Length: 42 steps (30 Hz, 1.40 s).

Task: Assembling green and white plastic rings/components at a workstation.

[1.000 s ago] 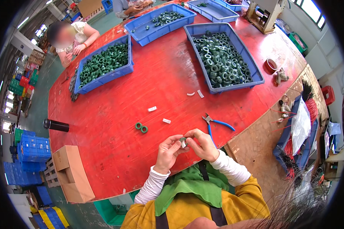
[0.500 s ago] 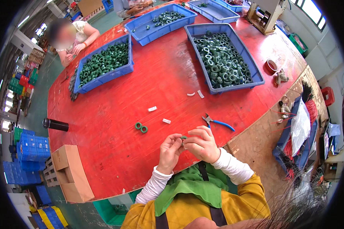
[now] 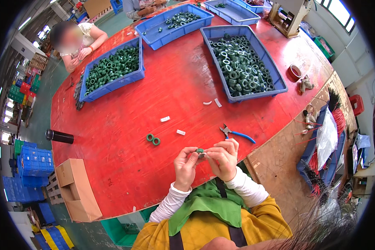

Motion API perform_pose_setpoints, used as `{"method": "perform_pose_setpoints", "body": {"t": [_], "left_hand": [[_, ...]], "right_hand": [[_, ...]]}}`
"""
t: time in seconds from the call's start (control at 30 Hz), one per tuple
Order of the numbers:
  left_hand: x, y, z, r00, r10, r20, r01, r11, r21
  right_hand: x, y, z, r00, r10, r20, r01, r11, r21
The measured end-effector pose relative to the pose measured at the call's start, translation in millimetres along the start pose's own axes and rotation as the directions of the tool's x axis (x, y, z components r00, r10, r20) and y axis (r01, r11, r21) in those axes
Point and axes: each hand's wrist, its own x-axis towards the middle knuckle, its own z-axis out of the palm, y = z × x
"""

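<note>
Near the table's front edge, my left hand [image 3: 185, 170] pinches a small green ring [image 3: 200, 151] between thumb and fingers. My right hand [image 3: 224, 160] is closed beside it, its thumb and fingertips pressed together at the ring's right side. Whatever those fingertips pinch is too small to make out. Two more green rings [image 3: 156, 141] lie touching each other on the red table, ahead and to the left of my hands. Just beyond my right hand rest side cutters [image 3: 241, 136] with blue handles. A short white strip [image 3: 181, 132] lies between the rings and the cutters.
Blue trays of green rings stand at the far right [image 3: 284, 88] and far left [image 3: 112, 85], with others behind. A black bottle [image 3: 60, 136] lies at the left edge near a cardboard box [image 3: 77, 189]. A tape roll [image 3: 295, 72] sits right. Another person works at the far left.
My right hand has turned and lowered slightly, its fingers now more bunched at the ring. More of the green ring shows between my hands.
</note>
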Motion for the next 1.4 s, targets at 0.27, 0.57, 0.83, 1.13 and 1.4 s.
{"method": "perform_pose_setpoints", "body": {"t": [0.27,0.57,0.83,1.13,1.4], "left_hand": [[0,7,0,0.984,0.162,0.077,-0.178,0.934,0.31],[-3,16,-2,0.971,0.143,0.19,-0.203,0.915,0.349],[-2,18,-12,0.962,0.067,0.265,-0.167,0.912,0.374],[-2,16,-7,0.965,0.036,0.26,-0.09,0.977,0.195],[1,14,-9,0.977,0.015,0.211,-0.027,0.998,0.055]], "right_hand": [[9,6,1,1.0,-0.017,-0.007,0.017,1.0,0.019],[16,10,-2,0.999,0.014,0.052,-0.017,0.998,0.06],[14,15,-8,0.916,0.195,0.351,-0.301,0.912,0.279],[-8,19,-3,0.612,0.482,0.627,-0.789,0.428,0.441],[-11,13,-1,0.752,0.333,0.568,-0.639,0.579,0.506]]}}
